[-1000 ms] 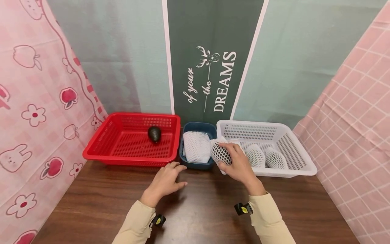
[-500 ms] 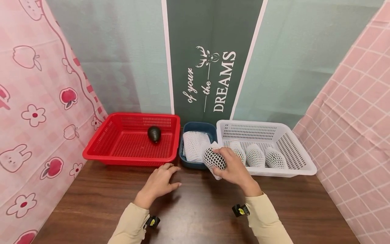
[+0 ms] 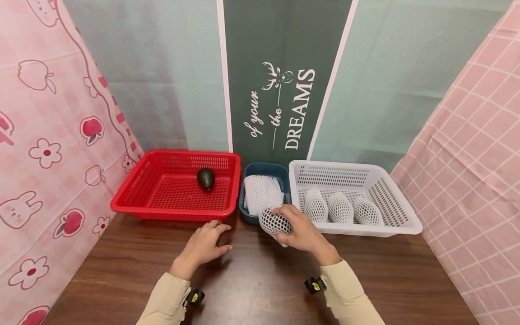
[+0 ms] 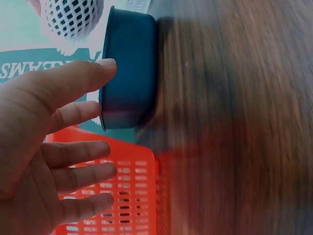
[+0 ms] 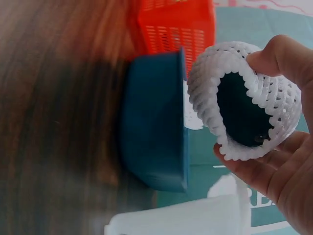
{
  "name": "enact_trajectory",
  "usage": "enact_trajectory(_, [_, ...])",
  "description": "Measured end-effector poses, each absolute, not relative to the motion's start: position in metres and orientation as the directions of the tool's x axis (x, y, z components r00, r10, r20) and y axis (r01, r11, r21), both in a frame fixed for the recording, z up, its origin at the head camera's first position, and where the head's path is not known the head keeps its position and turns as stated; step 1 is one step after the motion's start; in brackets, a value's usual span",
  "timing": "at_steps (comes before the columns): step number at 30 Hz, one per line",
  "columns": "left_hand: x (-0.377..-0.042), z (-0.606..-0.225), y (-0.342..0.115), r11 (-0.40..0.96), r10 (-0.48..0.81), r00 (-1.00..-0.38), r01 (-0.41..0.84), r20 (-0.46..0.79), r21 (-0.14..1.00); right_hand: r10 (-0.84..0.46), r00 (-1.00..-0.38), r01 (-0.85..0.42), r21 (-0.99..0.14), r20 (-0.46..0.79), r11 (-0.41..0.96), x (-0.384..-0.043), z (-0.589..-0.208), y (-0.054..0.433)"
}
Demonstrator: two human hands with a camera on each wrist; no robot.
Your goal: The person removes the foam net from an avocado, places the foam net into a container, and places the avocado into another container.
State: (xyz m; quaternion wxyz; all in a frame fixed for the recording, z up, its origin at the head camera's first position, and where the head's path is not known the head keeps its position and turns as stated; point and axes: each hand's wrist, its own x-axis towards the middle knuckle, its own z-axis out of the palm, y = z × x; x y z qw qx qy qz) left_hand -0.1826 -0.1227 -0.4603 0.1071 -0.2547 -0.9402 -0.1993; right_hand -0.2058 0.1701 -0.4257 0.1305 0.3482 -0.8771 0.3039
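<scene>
My right hand point(image 3: 301, 230) grips an avocado in a white foam net point(image 3: 274, 222), held in front of the blue bin point(image 3: 251, 218). The right wrist view shows the avocado's dark skin point(image 5: 242, 110) through the net's open end, with the thumb on one side and fingers beneath. My left hand point(image 3: 202, 246) hovers over the table before the red basket, fingers spread and holding nothing. Empty white foam nets point(image 3: 260, 192) lie in the blue bin. A bare dark avocado point(image 3: 206, 178) rests in the red basket point(image 3: 174, 211).
On the right stands a white basket point(image 3: 375, 229) with three netted avocados point(image 3: 340, 208) along its near side. The blue bin sits between the two baskets. Behind them hangs a green cloth point(image 3: 170, 90), with pink cloths at both sides. The table point(image 3: 252, 289) is brown wood.
My right hand has carried the netted avocado left and nearer to me, away from the white basket to the front of the blue bin. The left hand has drawn back slightly left.
</scene>
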Motion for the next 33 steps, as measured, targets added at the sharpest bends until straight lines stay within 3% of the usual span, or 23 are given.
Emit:
enact_trajectory(13, [-0.181,-0.465,-0.137,0.821,0.393,-0.886,0.459,0.246,0.339,-0.631,-0.634,-0.773,-0.379,0.447,0.508,-0.207,-0.442,0.159])
enact_trajectory(33, [-0.181,-0.470,-0.163,0.840,0.381,-0.890,0.446,0.251,0.308,-0.731,-0.577,-0.810,-0.368,0.364,0.456,-0.209,-0.461,0.139])
